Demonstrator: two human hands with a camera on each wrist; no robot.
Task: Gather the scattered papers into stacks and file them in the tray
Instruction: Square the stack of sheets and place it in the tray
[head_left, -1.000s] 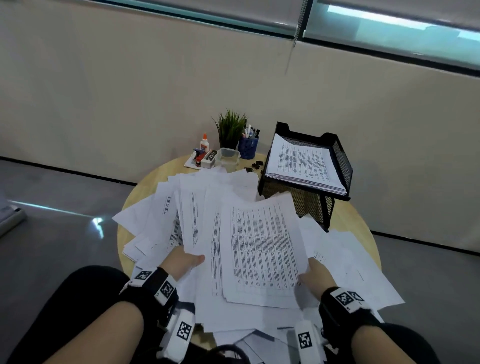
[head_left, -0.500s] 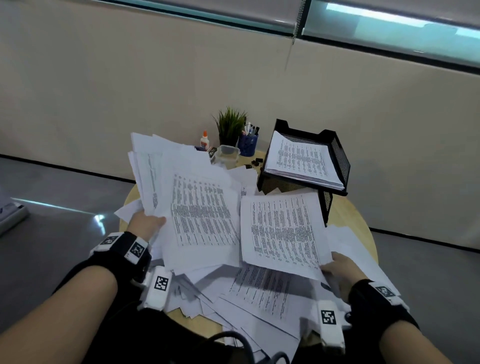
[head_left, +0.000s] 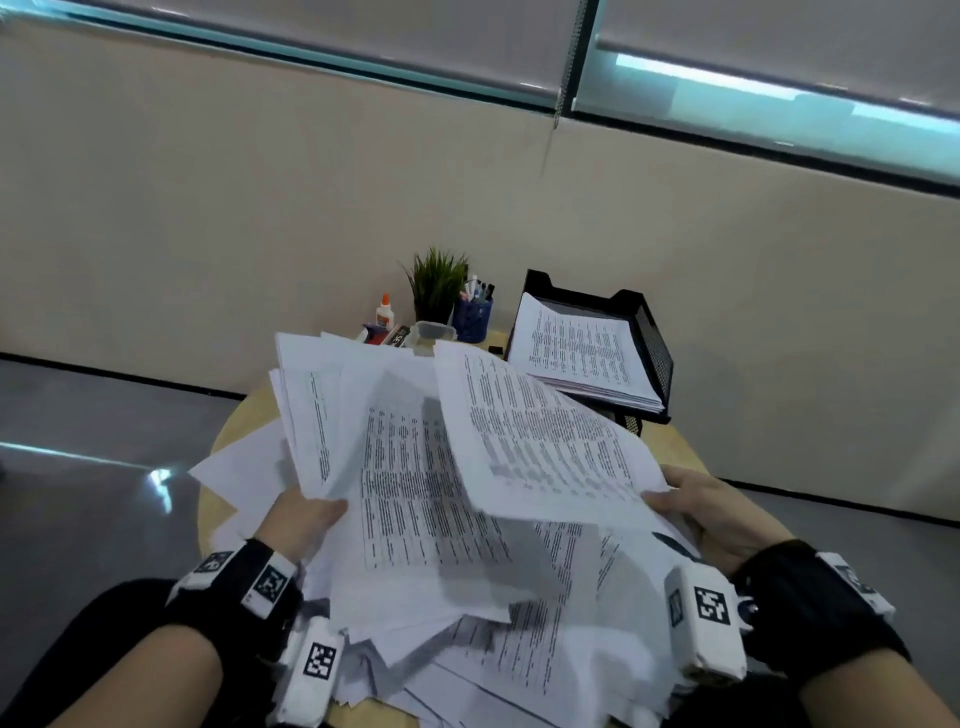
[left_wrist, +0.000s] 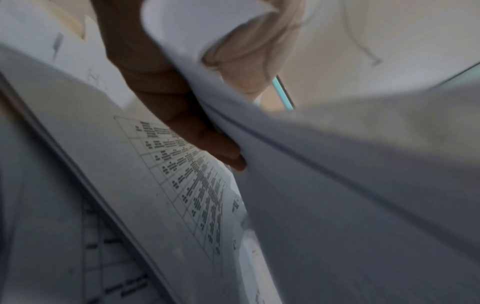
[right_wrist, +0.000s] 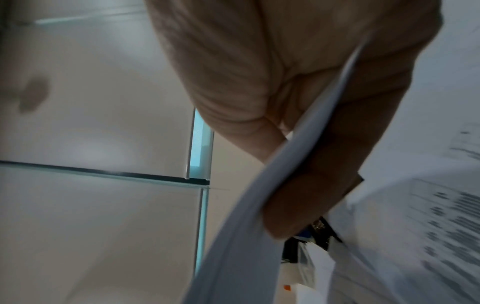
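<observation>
Many printed white papers (head_left: 426, 499) cover the round wooden table (head_left: 675, 447). My left hand (head_left: 306, 514) grips the lower left edge of a raised bundle of sheets (head_left: 332, 415); the left wrist view shows its fingers (left_wrist: 182, 115) under the paper (left_wrist: 337, 164). My right hand (head_left: 696, 499) pinches the lower right corner of another lifted bundle (head_left: 540, 441), which overlaps the left one. In the right wrist view its fingers (right_wrist: 324, 164) clamp the paper edge (right_wrist: 259, 205). The black mesh tray (head_left: 649, 338) stands at the back right with a stack of papers (head_left: 582, 353) in it.
At the table's far edge stand a small green plant (head_left: 436, 280), a blue pen cup (head_left: 472, 317), a glue bottle (head_left: 384, 312), a clear plastic box (head_left: 431, 332) and a small red and black item (head_left: 384, 335). Grey floor and a beige wall surround the table.
Both hands have lifted bundles of papers off the table. The two bundles, apart half a second ago, now come together and overlap in the middle.
</observation>
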